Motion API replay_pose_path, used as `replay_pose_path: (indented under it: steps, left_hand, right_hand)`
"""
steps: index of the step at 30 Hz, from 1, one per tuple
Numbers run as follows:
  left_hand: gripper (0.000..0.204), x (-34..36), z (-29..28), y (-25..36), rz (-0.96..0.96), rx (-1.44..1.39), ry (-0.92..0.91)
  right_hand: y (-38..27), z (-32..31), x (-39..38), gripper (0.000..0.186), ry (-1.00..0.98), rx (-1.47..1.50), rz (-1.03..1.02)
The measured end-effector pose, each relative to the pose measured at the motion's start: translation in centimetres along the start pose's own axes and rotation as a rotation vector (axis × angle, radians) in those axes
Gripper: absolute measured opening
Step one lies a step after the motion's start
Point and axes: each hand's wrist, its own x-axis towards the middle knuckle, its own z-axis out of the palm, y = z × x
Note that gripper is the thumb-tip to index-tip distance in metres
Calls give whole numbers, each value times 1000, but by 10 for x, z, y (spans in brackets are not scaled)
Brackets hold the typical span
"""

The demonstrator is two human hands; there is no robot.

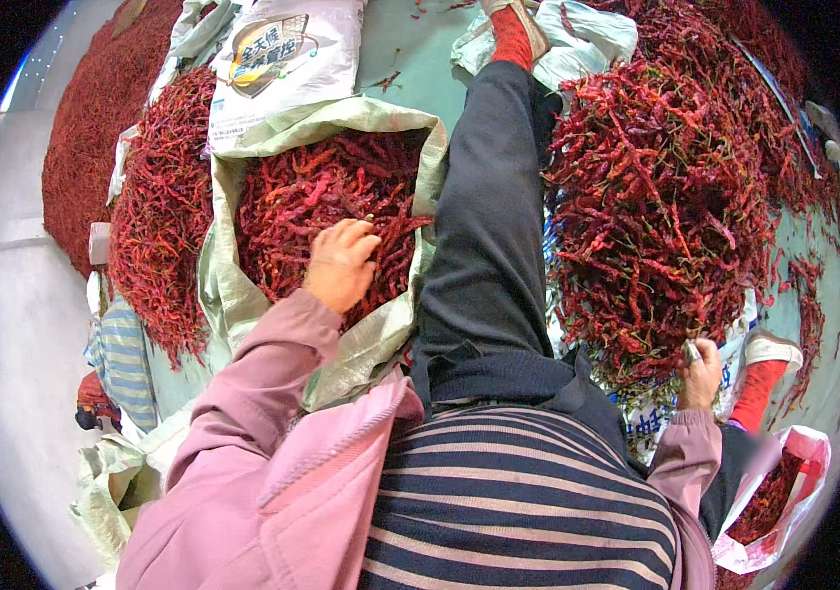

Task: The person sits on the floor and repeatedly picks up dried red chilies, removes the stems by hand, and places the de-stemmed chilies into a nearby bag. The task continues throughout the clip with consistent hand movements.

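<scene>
Wrinkled red chillies (pixel 292 192) fill an open, pale green sack (pixel 341 116) left of centre, directly beneath the left hand (pixel 341 264). I see that hand palm-down over them, its fingers bent and partly spread, the tips touching the chillies; I cannot tell whether it has hold of one. The sack's rim stands around it.

Across the person's dark-trousered leg (pixel 489 216), a big loose pile of chillies (pixel 661 197) lies to the right. The right hand (pixel 701 379) is at its near edge, fingers curled inward, with something small and greyish at the thumb; I cannot make out what it is or how firmly it is gripped.

Farther out, I see another chilli heap (pixel 159 236) just left of the sack, a white printed bag (pixel 341 44) beyond it, and a pink-edged bag (pixel 813 454) holding more chillies at lower right.
</scene>
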Motion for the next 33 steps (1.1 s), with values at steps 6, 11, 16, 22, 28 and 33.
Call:
replay_pose_path:
  steps: [6,11,16,22,28,33]
  left_hand:
    - [33,-6,22,-43,-121,189,-115]
    - [37,-49,2,-79,-200,173,-256]
    - [24,-47,-13,-34,-9,97,89]
    - [22,41,26,109,277,-699,185]
    - [27,120,77,266,401,-938,-487]
    - [24,117,106,303,308,-1171,-929]
  right_hand:
    - [14,-20,-14,14,45,158,112]
    - [0,-10,-23,29,29,327,201]
    - [-1,2,-23,28,-66,474,264]
    - [-7,23,-30,21,-155,628,290]
    - [-28,38,-37,7,-79,671,268]
    - [-10,44,-31,5,-73,480,130]
